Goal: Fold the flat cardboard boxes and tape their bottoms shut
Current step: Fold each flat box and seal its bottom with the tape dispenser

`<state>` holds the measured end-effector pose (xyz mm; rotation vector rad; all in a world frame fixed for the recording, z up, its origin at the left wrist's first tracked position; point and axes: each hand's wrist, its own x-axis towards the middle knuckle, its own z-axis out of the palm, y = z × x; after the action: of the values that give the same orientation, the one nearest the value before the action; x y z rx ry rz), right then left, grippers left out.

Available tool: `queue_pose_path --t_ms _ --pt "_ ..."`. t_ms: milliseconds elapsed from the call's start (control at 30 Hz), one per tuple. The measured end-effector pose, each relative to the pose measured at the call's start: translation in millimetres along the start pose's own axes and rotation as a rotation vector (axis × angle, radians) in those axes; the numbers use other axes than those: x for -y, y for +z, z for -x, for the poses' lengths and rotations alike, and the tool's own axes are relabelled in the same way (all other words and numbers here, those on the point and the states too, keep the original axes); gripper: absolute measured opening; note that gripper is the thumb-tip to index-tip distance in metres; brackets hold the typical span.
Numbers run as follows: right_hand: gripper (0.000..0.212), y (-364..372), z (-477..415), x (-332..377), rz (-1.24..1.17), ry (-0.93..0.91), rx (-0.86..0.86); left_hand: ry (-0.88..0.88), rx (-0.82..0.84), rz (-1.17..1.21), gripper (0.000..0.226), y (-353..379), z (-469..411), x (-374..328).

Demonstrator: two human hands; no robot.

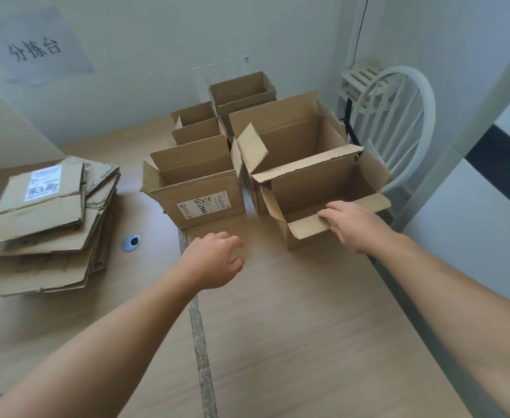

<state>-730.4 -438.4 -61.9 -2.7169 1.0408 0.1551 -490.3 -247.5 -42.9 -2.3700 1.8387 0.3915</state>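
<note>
Several folded cardboard boxes stand open-topped on the wooden table (277, 327). The nearest box (317, 188) stands at the right with its flaps spread. My right hand (356, 226) rests on its near flap, fingers laid over the flap's edge. My left hand (214, 259) hovers above the table in front of the labelled box (199, 191), fingers loosely curled and holding nothing. A stack of flat cardboard boxes (48, 227) lies on the left of the table. No tape is in view.
A bigger open box (289, 131) and smaller ones (241, 89) stand behind. A white chair (398, 122) stands beyond the table's right edge. A round cable grommet (131, 242) sits in the tabletop. A seam strip (201, 342) runs down the table.
</note>
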Motion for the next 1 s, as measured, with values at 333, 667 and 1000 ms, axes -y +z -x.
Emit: queue_pose_path --t_ms 333,667,1000 --pt "0.038 -21.5 4.3 134.0 0.084 -0.338 -0.098 -0.122 -0.092 -0.003 0.040 -7.9 43.4 51.4" --pt "0.034 -1.4 -46.8 319.9 0.185 -0.509 -0.080 -0.392 -0.136 -0.047 0.037 -5.7 140.7 197.2" --pt "0.032 24.6 -123.0 490.3 0.157 -0.439 -0.035 -0.413 -0.262 0.008 0.041 -6.5 154.1 388.1"
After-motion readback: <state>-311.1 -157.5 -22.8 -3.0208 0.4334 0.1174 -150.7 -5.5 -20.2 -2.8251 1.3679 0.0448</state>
